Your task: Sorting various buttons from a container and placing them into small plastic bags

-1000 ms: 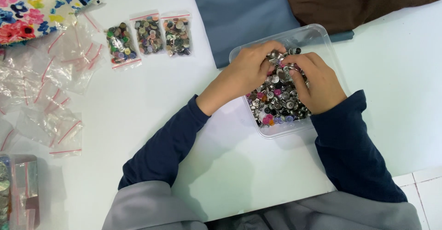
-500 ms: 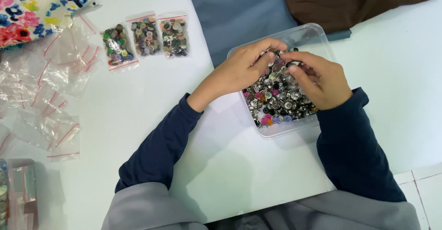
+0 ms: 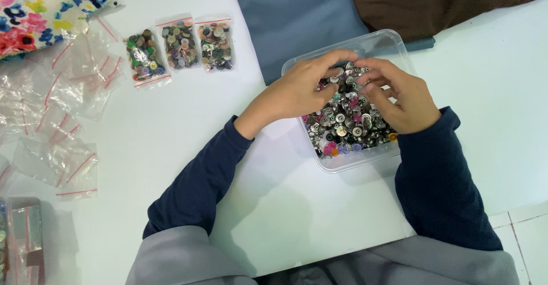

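Buttons [image 3: 348, 122] fill most of the clear tub [image 3: 381, 39], left hand [image 3: 299, 91] and right hand [image 3: 399, 96] pinching some inside, three small bags [image 3: 180, 48] left of the tub already packed

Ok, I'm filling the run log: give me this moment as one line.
left hand: in buttons | right hand: in buttons | clear tub: on white table | three filled bags: left
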